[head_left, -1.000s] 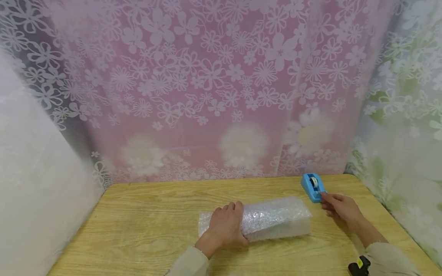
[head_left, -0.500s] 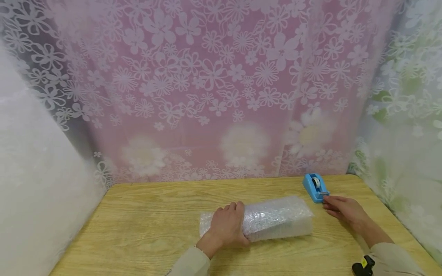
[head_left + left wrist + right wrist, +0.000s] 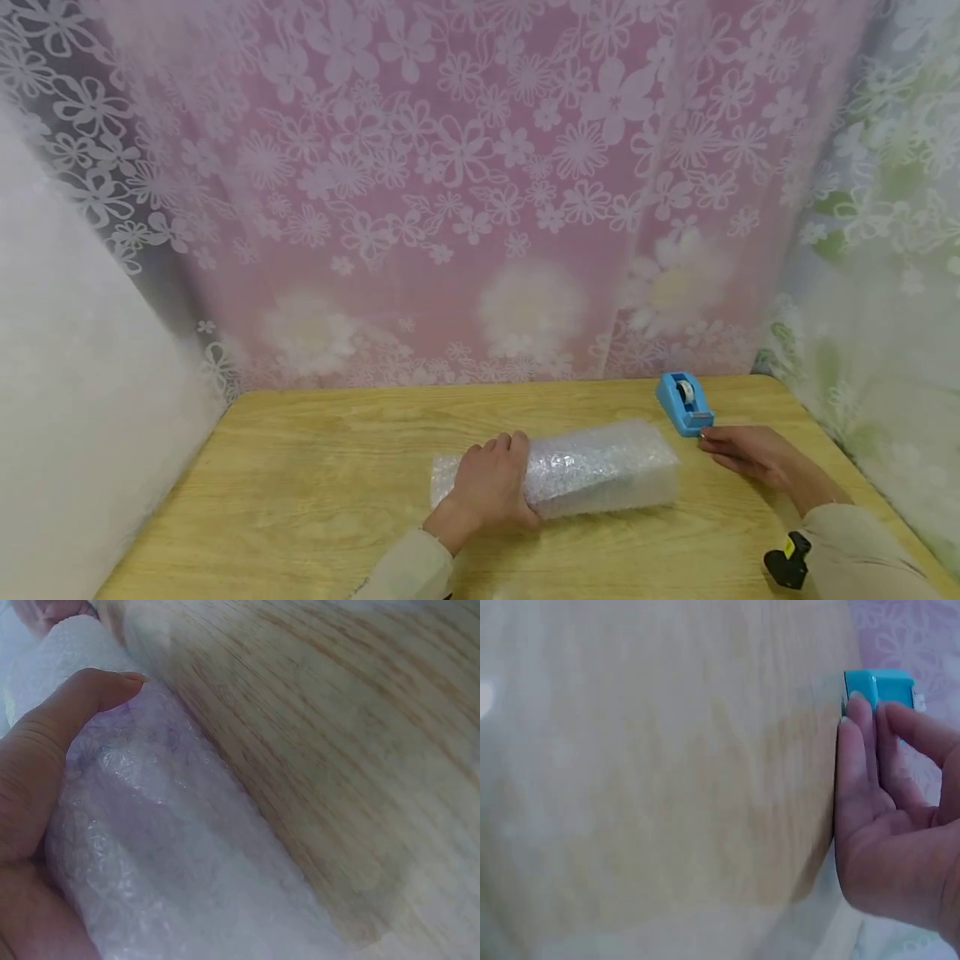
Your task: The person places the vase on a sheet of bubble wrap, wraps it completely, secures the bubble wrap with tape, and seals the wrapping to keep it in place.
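My left hand (image 3: 491, 483) grips a roll of clear bubble wrap (image 3: 600, 471) near its left end and holds it against the table. In the left wrist view the thumb lies across the crinkled bubble wrap (image 3: 172, 825). What the bubble wrap encloses cannot be made out. At the right, my right hand (image 3: 750, 454) is at the front end of a blue tape dispenser (image 3: 684, 404), its thumb and forefinger pinched together on the tape end, which is barely visible. In the right wrist view the fingertips of my right hand (image 3: 892, 795) meet at the dispenser (image 3: 889, 682).
The wooden table (image 3: 315, 483) carries the bubble wrap and dispenser. A pink floral curtain (image 3: 450, 208) hangs behind its back edge, with a pale floral curtain (image 3: 885, 333) at the right and a white sheet (image 3: 90, 375) at the left. A black device (image 3: 787, 562) sits at the right sleeve.
My right hand has shifted slightly, with its fingertips now just off the dispenser's front corner. The left hand and the bubble wrap stay in place.
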The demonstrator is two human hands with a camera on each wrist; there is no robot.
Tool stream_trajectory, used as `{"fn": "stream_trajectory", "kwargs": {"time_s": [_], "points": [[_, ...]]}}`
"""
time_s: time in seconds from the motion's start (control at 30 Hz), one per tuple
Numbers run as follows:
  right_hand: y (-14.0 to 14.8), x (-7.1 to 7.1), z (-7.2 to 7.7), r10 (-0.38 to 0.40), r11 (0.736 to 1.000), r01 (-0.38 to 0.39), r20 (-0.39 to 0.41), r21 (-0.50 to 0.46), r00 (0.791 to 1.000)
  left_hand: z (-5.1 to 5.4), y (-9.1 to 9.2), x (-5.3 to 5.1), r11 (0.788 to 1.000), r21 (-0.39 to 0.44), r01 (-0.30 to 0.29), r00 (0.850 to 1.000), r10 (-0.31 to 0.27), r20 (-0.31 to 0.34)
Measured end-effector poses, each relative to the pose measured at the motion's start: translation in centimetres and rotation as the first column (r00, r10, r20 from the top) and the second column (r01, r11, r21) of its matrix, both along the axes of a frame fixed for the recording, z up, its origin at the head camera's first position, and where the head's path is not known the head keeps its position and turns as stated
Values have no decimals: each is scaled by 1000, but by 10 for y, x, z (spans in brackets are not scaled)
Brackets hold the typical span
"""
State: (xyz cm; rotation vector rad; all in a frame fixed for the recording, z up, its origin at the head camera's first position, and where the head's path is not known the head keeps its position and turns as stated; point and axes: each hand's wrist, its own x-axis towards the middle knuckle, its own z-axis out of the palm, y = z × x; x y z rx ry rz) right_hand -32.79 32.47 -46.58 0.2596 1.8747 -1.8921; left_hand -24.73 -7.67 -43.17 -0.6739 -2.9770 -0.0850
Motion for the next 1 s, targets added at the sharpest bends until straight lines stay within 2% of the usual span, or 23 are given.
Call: {"fn": "stream_trajectory", "kwargs": {"time_s": [0.1, 0.27, 0.33, 0.47, 0.53, 0.6, 0.7, 0.87, 0.93, 1.0], "points": [[5, 7, -3, 25, 999, -26, -21, -45, 999, 1, 1, -1, 1000, -4, 12, 1000, -12, 1], [8, 18, -2, 113, 982, -134, -159, -129, 981, 3, 2, -3, 1000, -6, 14, 1000, -14, 6], [5, 23, 2, 119, 985, -138, -165, -107, 979, 4, 2, -3, 1000, 2, 9, 1000, -9, 18], [-3, 35, 16, 123, 992, -125, -126, -7, 984, 4, 0, -4, 1000, 20, 2, 999, -2, 41], [-7, 42, 25, 151, 989, -149, -136, 21, 979, 4, -1, -4, 999, 32, 2, 999, -4, 53], [-11, 49, 35, 197, 980, -194, -170, 31, 966, 4, -2, -5, 999, 43, 4, 998, -7, 66], [-22, 60, 51, 279, 957, -289, -226, -12, 933, 4, -3, -6, 998, 56, 4, 996, -9, 87], [-50, 76, 72, 395, 892, -442, -317, -91, 862, 5, -2, -7, 998, 68, -1, 995, -5, 101], [-63, 84, 77, 413, 883, -464, -357, -67, 838, 5, -1, -8, 998, 70, 1, 995, -8, 103], [-76, 91, 80, 423, 886, -464, -390, -13, 818, 5, 0, -8, 998, 69, 3, 995, -10, 102]]}}
